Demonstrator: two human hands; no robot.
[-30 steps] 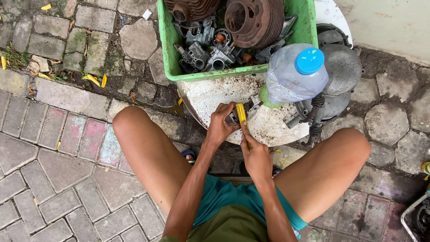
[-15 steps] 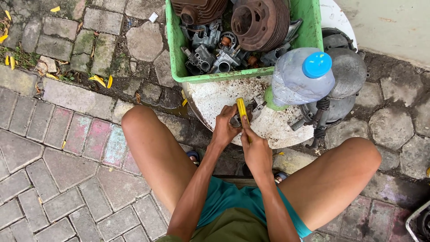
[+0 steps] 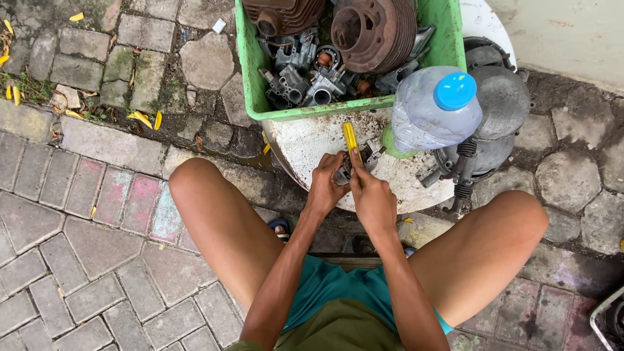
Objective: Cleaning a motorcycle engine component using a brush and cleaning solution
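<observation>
The right hand [image 3: 374,198] is closed around a yellow-handled tool [image 3: 350,139] that points toward twelve o'clock, worked into a small metal part [image 3: 356,162] clamped by the left hand [image 3: 327,182] on the white tray [image 3: 305,140]; a slip could jab the left fingers or topple the plastic bottle [image 3: 434,110] at two o'clock.

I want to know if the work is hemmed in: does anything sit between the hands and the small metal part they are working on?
Nothing visible does. The left hand already grips the small metal part on the white round surface, and the right hand holds the yellow-handled tool against it. The plastic bottle stands just beside, to the right.
</observation>
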